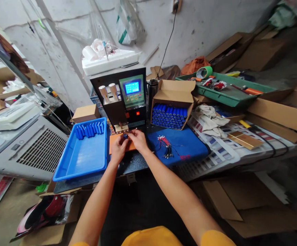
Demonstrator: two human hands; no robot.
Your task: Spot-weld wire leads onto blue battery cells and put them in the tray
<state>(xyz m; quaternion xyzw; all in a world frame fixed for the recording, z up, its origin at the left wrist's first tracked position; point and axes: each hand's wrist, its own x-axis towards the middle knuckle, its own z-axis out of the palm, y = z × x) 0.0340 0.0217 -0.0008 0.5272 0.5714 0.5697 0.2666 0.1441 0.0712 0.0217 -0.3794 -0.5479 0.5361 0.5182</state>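
Observation:
Both my hands meet at the front of a black spot welder [135, 118], just under its electrode tips [124, 126]. My left hand [119, 147] is closed around a blue battery cell [125, 136], mostly covered by my fingers. Close beside it, my right hand [138, 140] pinches at the tips; what is in that pinch is too small to make out. An orange pad [131, 147] lies below the hands. To the right, a bundle of red and black wires [167, 145] with white ends rests on a blue cloth [189, 145].
At left stands a blue tray [81, 171] with a row of blue cells [89, 130] along its back. A carton [176, 87] full of blue cells is right of the welder. Behind it are a dark bottle [152, 88] and a green tray [230, 97] with tools.

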